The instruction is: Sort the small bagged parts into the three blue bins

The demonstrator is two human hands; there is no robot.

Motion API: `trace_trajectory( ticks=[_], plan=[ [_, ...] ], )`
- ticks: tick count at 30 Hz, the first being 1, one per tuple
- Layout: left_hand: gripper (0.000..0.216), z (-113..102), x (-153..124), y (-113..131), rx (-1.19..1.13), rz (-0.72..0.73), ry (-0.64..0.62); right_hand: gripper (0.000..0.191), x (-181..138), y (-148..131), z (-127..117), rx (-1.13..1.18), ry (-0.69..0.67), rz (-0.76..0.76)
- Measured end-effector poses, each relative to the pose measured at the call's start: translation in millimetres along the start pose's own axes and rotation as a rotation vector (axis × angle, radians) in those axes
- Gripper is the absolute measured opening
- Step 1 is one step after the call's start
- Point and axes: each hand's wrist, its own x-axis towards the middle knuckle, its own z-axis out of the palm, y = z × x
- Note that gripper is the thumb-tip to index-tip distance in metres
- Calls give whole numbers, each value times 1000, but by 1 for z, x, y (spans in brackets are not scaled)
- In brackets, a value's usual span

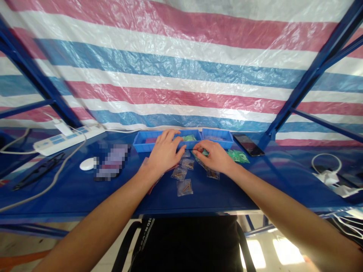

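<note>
My left hand (166,151) hovers at the front of a long blue bin (138,144), its fingers spread and apparently holding nothing. Reddish packets (150,140) and green packets (189,138) lie inside that bin. To the right, my right hand (214,155) has thumb and forefinger pinched together beside the bin; what they hold is too small to make out. Below and between the hands lie several small clear bags of brass-coloured screws (185,187). Part of another screw bag (212,173) shows under my right hand. Reddish strips (154,186) lie partly hidden beneath my left wrist.
A smaller blue bin (228,144) adjoins the long one. Green packets (238,156) and a dark phone (248,145) are on the right. Leftward are a white round case (87,163), a blurred-out item (113,161), glasses (39,170), a cable and a power strip (69,139).
</note>
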Motion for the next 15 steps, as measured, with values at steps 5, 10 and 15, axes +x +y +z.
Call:
trace_trajectory(
  ticks=[5,10,15],
  plan=[
    [29,4,-2,-3,-5,-5,-11,37,-3,-5,-2,-73,-227,-185],
    [30,8,-2,-5,-5,-3,-10,43,-5,-2,2,-76,-307,-217],
    [30,8,-1,-4,-37,8,-9,25,-3,8,4,-59,-271,-225]
  ],
)
